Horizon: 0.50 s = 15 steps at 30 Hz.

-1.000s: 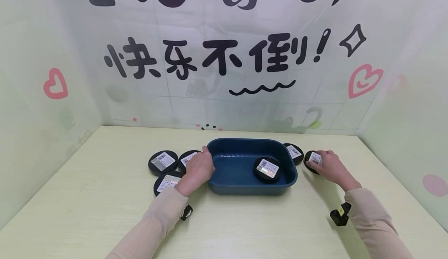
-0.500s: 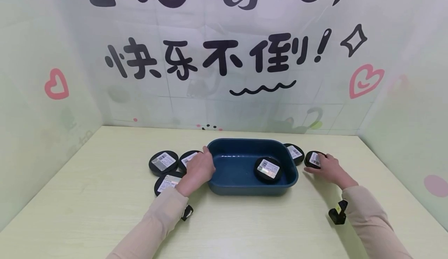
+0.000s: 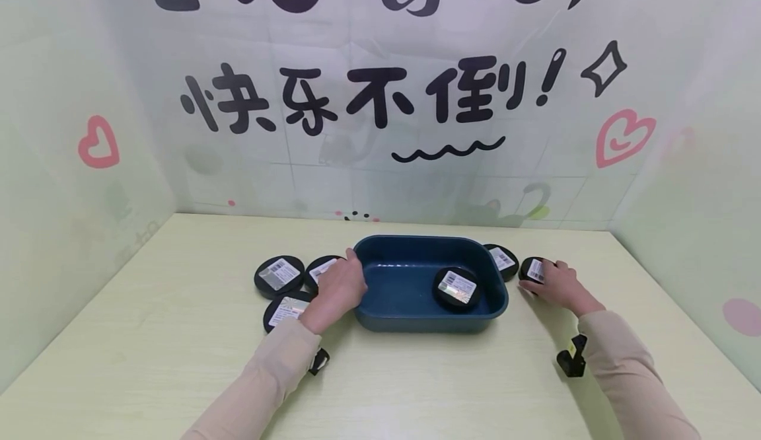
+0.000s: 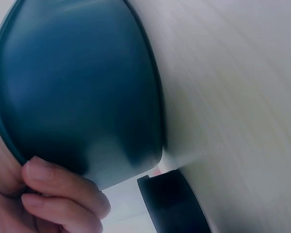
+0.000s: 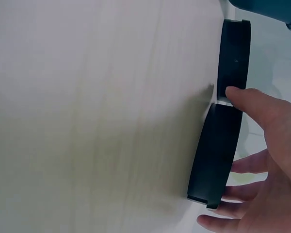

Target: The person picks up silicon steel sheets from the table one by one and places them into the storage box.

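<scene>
Bright, even, diffuse lighting; soft shadows fall beneath the forearms. The head view is sharp, bowed slightly at its edges. Both wrist views are blurred, with the tabletop washed out.

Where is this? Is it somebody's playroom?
Probably not a playroom: it looks like a small tabletop booth. A pale table is boxed in by walls with cartoon hearts and big writing; on it sit a blue tub and black round tins.
</scene>
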### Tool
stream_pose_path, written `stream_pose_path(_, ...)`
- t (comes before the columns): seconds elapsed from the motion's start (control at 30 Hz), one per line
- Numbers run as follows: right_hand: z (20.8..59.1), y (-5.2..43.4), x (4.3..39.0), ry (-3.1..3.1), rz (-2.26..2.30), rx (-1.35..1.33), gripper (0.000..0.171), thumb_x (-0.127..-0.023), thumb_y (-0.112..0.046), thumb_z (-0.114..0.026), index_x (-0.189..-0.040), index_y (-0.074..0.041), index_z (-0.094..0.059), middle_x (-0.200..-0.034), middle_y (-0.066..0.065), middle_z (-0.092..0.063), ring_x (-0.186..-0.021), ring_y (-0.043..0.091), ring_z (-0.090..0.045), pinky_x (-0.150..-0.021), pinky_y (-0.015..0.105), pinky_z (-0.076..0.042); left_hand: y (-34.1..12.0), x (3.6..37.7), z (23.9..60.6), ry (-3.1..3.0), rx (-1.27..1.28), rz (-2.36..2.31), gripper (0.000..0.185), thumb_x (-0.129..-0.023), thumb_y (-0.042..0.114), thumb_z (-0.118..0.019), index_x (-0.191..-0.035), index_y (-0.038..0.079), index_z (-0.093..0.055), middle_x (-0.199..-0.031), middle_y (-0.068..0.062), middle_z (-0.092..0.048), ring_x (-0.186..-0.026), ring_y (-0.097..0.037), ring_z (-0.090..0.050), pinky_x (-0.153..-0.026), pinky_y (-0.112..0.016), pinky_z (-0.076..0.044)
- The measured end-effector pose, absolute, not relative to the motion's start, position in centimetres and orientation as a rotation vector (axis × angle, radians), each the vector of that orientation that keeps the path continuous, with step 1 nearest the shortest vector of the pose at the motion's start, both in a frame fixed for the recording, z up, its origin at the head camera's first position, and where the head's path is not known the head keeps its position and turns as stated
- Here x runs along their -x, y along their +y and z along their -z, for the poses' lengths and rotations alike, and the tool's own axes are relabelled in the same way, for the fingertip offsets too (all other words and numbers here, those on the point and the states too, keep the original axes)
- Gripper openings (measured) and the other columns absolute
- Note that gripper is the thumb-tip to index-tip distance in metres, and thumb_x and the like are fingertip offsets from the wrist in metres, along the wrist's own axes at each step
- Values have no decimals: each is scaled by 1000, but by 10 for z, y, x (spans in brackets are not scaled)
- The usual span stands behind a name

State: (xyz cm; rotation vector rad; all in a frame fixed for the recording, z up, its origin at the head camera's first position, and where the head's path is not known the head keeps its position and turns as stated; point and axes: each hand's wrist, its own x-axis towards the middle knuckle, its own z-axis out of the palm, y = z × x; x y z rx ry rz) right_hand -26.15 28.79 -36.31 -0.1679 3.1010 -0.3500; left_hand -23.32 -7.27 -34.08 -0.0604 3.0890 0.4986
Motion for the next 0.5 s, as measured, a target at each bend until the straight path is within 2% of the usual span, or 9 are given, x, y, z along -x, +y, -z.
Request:
stream_pose_path(0.13, 363, 289, 261, 3109, 339, 142, 57, -80, -30, -60, -98, 21, -43, -85, 32, -44, -78, 41, -43, -66, 45, -37, -72, 233, 340, 3089, 62, -498, 61, -82, 15, -56, -133, -9, -30, -101, -24, -58, -80, -29, -58, -59, -42, -47)
stream_pose_path(0.33, 361, 289, 262, 3099, 320, 96, 65, -77, -36, -63, -96, 23, -42, -80, 29, -42, -75, 41, -43, -65, 44, -38, -73, 233, 340, 3091, 51, -501, 61, -83, 14, -56, -132, -9, -31, -99, -24, -58, -77, -28, -58, -58, -41, -47)
stream_pose_path(0.5, 360, 289, 261, 3106, 335, 58, 64, -72, -39, -67, -85, 20, -46, -75, 26, -41, -71, 38, -44, -62, 43, -39, -73, 232, 340, 3089, 45, -507, 61, -83, 14, -56, -133, -9, -30, -99, -24, -58, -76, -27, -57, -57, -40, -47)
